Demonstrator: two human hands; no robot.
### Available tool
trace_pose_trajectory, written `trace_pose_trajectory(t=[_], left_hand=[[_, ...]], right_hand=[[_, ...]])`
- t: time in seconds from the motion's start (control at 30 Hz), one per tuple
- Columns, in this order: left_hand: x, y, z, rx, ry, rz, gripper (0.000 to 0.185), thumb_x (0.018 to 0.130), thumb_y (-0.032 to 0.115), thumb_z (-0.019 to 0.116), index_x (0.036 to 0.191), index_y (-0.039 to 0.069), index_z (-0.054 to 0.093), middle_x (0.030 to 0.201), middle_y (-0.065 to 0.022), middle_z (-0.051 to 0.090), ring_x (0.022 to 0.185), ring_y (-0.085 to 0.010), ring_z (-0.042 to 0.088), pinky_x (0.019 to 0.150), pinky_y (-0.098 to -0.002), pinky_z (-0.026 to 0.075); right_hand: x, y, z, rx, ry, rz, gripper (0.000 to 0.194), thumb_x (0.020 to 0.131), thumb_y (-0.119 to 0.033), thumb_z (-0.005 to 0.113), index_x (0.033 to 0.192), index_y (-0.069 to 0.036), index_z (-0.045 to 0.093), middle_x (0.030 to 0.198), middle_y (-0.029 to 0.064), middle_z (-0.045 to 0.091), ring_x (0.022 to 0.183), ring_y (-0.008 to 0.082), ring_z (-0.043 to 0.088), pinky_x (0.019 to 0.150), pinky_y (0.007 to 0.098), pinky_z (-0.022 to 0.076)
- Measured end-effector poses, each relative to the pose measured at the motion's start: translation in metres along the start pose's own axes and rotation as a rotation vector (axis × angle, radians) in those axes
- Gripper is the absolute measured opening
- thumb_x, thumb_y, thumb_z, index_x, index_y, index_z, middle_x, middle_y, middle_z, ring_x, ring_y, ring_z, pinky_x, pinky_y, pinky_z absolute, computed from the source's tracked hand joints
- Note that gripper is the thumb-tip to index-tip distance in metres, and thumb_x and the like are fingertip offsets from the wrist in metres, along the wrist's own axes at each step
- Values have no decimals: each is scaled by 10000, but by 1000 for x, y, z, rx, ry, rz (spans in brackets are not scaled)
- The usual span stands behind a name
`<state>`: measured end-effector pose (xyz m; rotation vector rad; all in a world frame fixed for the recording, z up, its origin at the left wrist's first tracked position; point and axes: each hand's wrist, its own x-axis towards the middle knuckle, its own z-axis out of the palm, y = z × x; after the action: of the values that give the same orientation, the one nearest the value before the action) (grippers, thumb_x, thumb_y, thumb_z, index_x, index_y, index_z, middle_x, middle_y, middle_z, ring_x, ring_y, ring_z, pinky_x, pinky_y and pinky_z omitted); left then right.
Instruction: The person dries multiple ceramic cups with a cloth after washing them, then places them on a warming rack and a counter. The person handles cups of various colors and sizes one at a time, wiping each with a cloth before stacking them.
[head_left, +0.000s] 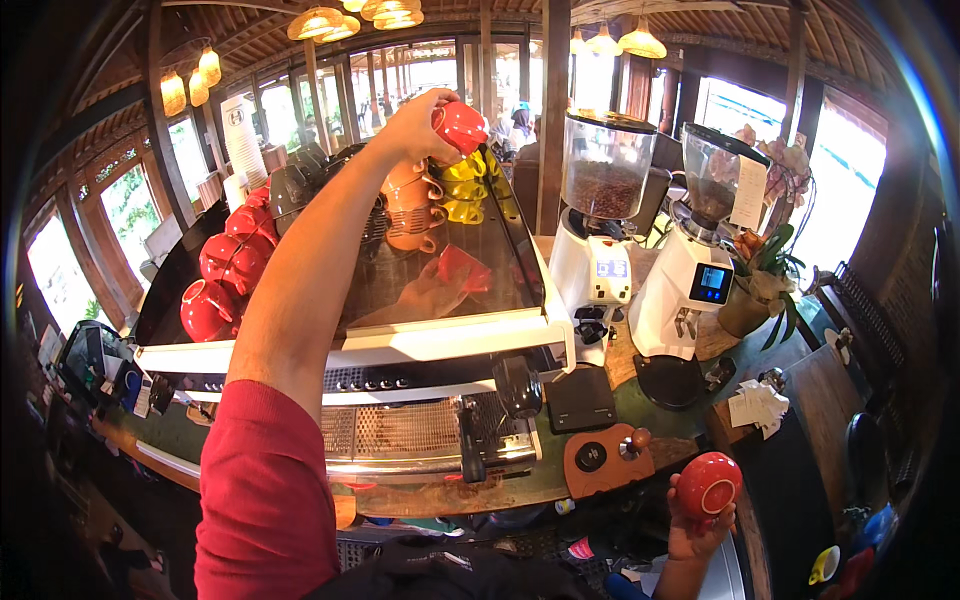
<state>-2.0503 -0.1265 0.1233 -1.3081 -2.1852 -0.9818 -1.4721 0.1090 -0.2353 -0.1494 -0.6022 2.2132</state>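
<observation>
Over the top of the espresso machine (442, 330), my left hand (416, 127) grips a red cup (461, 127) that is tipped with its base showing. Just below and beside it stand stacks of yellow cups (463, 189) and orange-brown cups (411, 202). Red cups (225, 262) and dark cups (296, 191) are piled on the machine's left side, partly behind my arm. At the lower right, my right hand (694, 529) holds a second red cup (709, 484) upside down, its base ring facing up. The machine's glossy top mirrors my left hand and its cup.
Two coffee grinders (596, 262) (679, 300) with bean hoppers stand right of the machine. A black scale (579, 399), a brown tamping mat (592, 469) with a tamper and a portafilter (471, 442) are at the front. A potted plant (746, 307) and paper slips (757, 409) lie further right.
</observation>
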Motion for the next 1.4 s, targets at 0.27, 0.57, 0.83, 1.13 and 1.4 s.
trace_pose_trajectory(t=[0.27,0.57,0.83,1.13,1.4], left_hand=[[14,-12,21,103,-177,-40,969,538,90,976,1401,14,540,1261,-158,676,1160,-280,663,1020,-380,527],[18,-40,25,194,-296,-33,990,515,166,994,1383,6,546,1236,-186,695,1144,-313,673,1011,-398,531],[22,-22,35,391,-429,-106,971,516,230,983,1368,38,559,1213,-175,701,1114,-325,681,930,-397,543],[30,-21,48,525,-618,-99,994,561,265,947,1454,67,559,1286,-172,691,1161,-350,673,937,-435,548],[23,-20,46,763,-517,-11,938,642,287,911,1489,102,553,1292,-201,692,1166,-381,672,980,-443,546]], right_hand=[[-5,9,-1,-17,38,-90,918,831,-481,843,1524,-53,420,1415,274,556,1243,535,595,969,591,606],[-6,25,8,-20,51,-115,950,792,-453,875,1522,-53,417,1410,286,558,1234,560,594,969,613,604],[-6,31,11,-45,12,-117,918,800,-455,880,1525,-120,430,1432,264,561,1189,577,620,936,632,614],[-10,37,14,-26,22,-27,936,809,-463,857,1544,-101,405,1430,270,556,1181,579,621,927,630,616],[0,44,60,-64,-70,54,888,878,-581,764,1538,-103,412,1394,260,577,1167,554,623,894,602,625]])
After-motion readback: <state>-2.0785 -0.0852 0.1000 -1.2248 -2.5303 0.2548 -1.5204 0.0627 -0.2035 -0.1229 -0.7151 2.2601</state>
